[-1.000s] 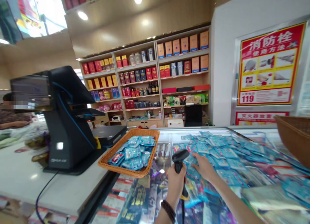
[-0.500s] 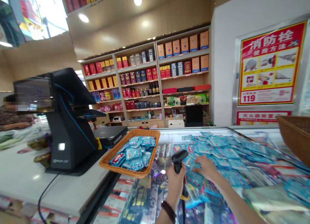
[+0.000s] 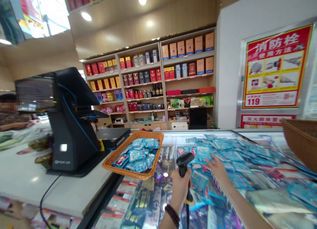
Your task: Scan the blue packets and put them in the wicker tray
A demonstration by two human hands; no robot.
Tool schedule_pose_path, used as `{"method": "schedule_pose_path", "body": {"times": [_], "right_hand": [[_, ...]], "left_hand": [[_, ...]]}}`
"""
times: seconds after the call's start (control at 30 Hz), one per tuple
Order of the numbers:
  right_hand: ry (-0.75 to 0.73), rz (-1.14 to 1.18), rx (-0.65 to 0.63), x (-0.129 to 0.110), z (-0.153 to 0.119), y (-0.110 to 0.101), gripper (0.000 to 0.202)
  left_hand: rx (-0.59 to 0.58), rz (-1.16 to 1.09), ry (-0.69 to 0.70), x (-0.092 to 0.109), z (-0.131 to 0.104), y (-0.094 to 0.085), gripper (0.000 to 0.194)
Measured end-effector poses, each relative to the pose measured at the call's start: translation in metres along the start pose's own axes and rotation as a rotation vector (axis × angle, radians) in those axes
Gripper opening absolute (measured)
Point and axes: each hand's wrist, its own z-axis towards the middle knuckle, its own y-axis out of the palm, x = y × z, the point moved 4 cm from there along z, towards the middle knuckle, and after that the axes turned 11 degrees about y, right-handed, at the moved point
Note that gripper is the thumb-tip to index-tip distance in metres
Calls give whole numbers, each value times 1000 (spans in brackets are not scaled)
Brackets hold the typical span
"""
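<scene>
My left hand (image 3: 180, 184), with a dark beaded bracelet at the wrist, is wrapped round the handle of a black handheld scanner (image 3: 185, 159) above the glass counter. To its right, my right hand (image 3: 218, 168) has its fingertips closed on a blue packet (image 3: 204, 153). Another blue packet (image 3: 199, 181) lies just below, between the hands. Many more blue packets (image 3: 231, 156) are spread over the counter behind and right of my right hand. Left of the scanner, an orange wicker basket (image 3: 158, 156) holds a pile of similar blue packets.
A black checkout terminal (image 3: 74, 133) and a dark flat box (image 3: 112, 136) stand on the white counter (image 3: 22, 179) at left. A brown basket (image 3: 303, 140) is at the right edge. A person (image 3: 12, 116) is at far left. Stocked shelves (image 3: 138, 83) stand behind.
My right hand has shifted right and slightly up, now pinching a blue packet. The scanner in my left hand stays nearly where it was.
</scene>
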Motion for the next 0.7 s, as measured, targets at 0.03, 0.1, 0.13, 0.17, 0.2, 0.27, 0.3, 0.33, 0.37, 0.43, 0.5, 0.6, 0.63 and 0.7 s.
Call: {"method": "schedule_pose_path", "body": {"times": [0.03, 0.1, 0.13, 0.17, 0.2, 0.27, 0.3, 0.33, 0.37, 0.43, 0.5, 0.6, 0.63, 0.7], "right_hand": [[14, 15, -2, -1, -3, 1, 54], [19, 22, -14, -4, -9, 5, 56], [19, 19, -21, -6, -11, 6, 57], [20, 11, -25, -7, -12, 7, 57], [21, 0, -25, -8, -14, 8, 57], [22, -24, -21, -10, -15, 9, 57], [22, -37, -18, -11, -16, 9, 58], [20, -51, -15, -11, -16, 8, 58], [18, -67, -13, -12, -16, 8, 58], [9, -108, -6, -12, -17, 7, 58], [-3, -153, -2, -12, -16, 6, 58], [-11, -199, 3, -13, -17, 7, 61], [-8, -203, 10, -13, -17, 8, 62], [3, -207, 27, -13, -18, 7, 67]], "left_hand": [[-5, 0, -3, 1, -1, 1, 60], [-10, 1, -5, 2, -2, 1, 60], [-11, 1, -4, 3, -2, 1, 60], [-11, 0, -3, 4, -2, 1, 59], [-12, -4, -3, 4, -3, 1, 59], [-19, -10, -12, 3, -3, 2, 59], [-24, -9, -17, 3, -3, 2, 59], [-29, -4, -21, 2, -3, 2, 58], [-33, 2, -22, 1, -2, 2, 58], [-36, 11, -15, 0, -3, 2, 57], [-34, 7, -4, 0, -3, 2, 56], [-22, -8, -4, 2, -4, 2, 56], [-18, -12, -9, 2, -5, 2, 56], [-10, -19, -16, 4, -5, 2, 56]]}}
